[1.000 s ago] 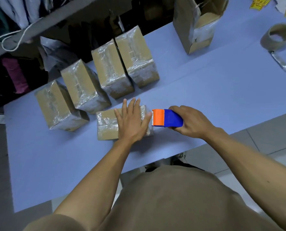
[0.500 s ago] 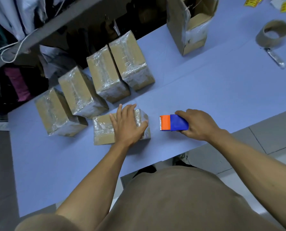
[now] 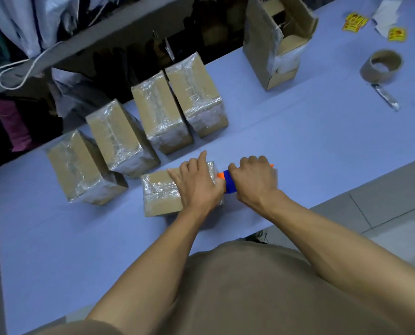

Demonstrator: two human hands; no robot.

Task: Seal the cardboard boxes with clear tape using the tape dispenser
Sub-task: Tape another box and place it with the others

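Left hand (image 3: 199,187) pressing flat on the box (image 3: 163,192) by the bench's near edge | right hand (image 3: 254,181) clenching tape dispenser (image 3: 227,181), now swinging back against the box's right end | next strip seemingly starting.

Packing bench in a dim storeroom

A long table with a pale blue top (image 3: 322,146) runs across the view; behind it a grey shelf board (image 3: 85,42) stands over dark hanging clothes (image 3: 10,124) and a white cord (image 3: 20,71), with grey floor tiles (image 3: 383,209) at lower right.
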